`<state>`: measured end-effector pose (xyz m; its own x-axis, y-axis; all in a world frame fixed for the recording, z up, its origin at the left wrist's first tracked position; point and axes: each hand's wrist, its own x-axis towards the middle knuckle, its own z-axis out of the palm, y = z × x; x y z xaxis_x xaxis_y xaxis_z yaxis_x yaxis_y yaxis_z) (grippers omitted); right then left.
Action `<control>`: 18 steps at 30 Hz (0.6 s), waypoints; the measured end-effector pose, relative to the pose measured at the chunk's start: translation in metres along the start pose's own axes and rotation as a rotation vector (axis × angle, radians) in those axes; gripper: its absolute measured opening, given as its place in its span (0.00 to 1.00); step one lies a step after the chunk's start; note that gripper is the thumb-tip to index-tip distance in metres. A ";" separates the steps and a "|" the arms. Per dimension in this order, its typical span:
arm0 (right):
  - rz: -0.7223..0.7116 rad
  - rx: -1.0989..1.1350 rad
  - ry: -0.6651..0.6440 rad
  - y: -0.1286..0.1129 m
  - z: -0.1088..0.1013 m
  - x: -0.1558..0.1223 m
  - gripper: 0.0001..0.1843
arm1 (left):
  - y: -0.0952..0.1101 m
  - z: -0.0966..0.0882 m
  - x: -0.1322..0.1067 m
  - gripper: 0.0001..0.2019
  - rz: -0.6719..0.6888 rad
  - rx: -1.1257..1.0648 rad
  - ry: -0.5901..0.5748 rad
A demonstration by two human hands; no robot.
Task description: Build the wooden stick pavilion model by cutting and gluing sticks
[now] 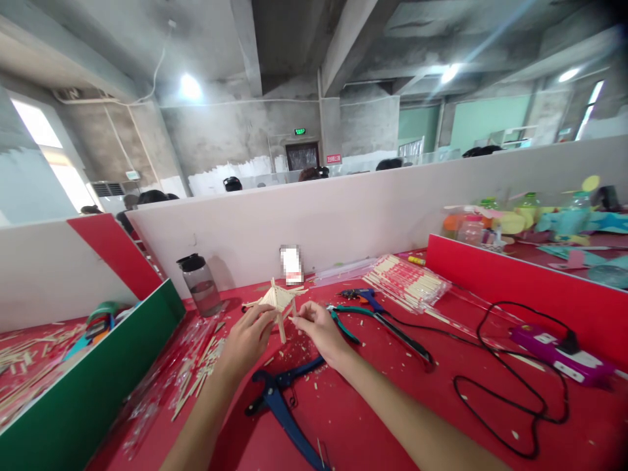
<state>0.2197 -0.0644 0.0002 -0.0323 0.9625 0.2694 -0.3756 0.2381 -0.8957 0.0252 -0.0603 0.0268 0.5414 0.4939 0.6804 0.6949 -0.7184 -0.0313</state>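
Note:
A small model built of thin wooden sticks (278, 299) stands on the red table (373, 405) in front of me. My left hand (248, 337) has its fingers closed on the model's left side. My right hand (316, 327) pinches one of its stick legs from the right. Blue-handled cutters (279, 399) lie on the table just below my hands. Green-handled pliers (343, 320) rest to the right of my right hand.
A dark water bottle (201, 284) stands at the left, with loose stick scraps (196, 376) scattered below it. A blue glue gun (363, 297), a pack of sticks (409, 281), a black cable (510, 386) and a purple power strip (559, 353) lie to the right. White dividers (343, 216) enclose the desk.

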 end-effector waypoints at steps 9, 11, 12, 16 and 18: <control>-0.126 -0.160 -0.151 -0.007 -0.011 0.003 0.16 | 0.012 -0.012 0.005 0.20 -0.022 0.072 0.065; -0.132 -0.185 -0.186 -0.012 -0.013 0.002 0.15 | 0.023 -0.023 0.010 0.16 -0.008 -0.005 0.047; -0.129 -0.191 -0.210 -0.015 -0.014 0.000 0.15 | 0.028 -0.027 0.012 0.14 -0.006 -0.054 0.006; -0.105 -0.191 -0.336 -0.028 -0.016 -0.005 0.16 | 0.043 -0.035 0.018 0.11 -0.056 -0.158 -0.205; -0.084 -0.202 -0.384 -0.033 -0.016 -0.008 0.16 | 0.045 -0.035 0.018 0.11 -0.086 -0.199 -0.298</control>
<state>0.2472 -0.0782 0.0220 -0.3660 0.8295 0.4218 -0.2039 0.3707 -0.9061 0.0495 -0.1009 0.0635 0.6195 0.6565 0.4303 0.6539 -0.7349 0.1798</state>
